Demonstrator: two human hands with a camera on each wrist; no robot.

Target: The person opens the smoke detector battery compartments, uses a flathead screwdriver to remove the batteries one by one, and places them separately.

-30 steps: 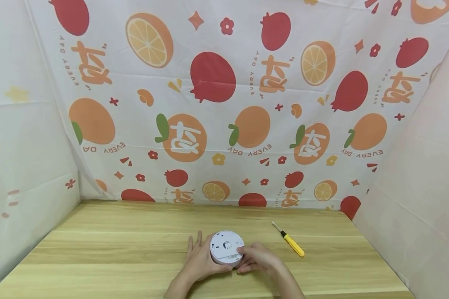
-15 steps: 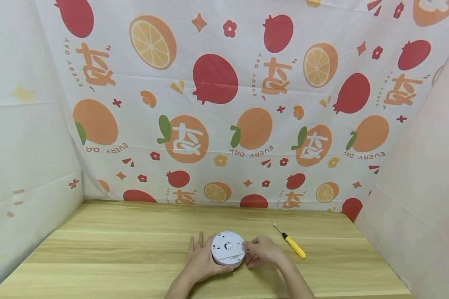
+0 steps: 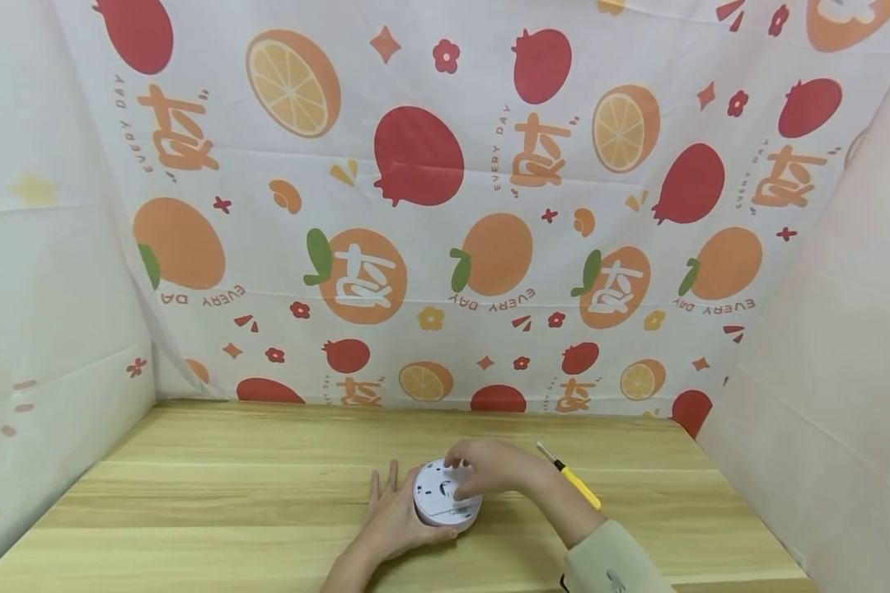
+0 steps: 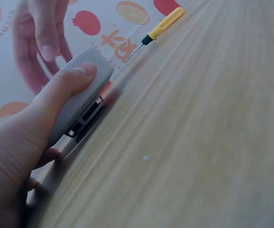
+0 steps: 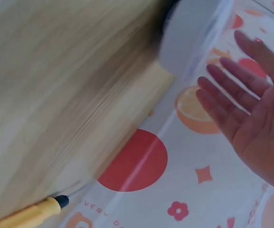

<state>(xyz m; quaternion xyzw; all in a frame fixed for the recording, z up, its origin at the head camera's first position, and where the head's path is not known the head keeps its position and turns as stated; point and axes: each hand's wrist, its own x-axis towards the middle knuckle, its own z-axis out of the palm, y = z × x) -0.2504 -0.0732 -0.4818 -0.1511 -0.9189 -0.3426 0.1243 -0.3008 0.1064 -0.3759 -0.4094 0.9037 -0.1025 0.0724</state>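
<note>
A round white device (image 3: 432, 512), which looks like a smoke detector, sits on the table with its flat, slotted face up. My left hand (image 3: 399, 517) grips its left side, thumb along the near rim. In the left wrist view, dark vents show on the underside of the device (image 4: 76, 108), below the thumb. My right hand (image 3: 493, 466) is over the device's right part in the head view. The right wrist view shows that hand (image 5: 255, 111) with its fingers fairly straight, apart from the device (image 5: 191, 40) and holding nothing.
A yellow-handled screwdriver (image 3: 580, 486) lies on the wooden table (image 3: 230, 502) to the right, partly behind the right forearm. A fruit-print cloth (image 3: 489, 181) hangs at the table's back edge, with pale cloth walls on both sides.
My right hand has left the device's right rim and moved up and leftward over its face, bringing the sleeve into view. The left hand keeps its grip on the device.
</note>
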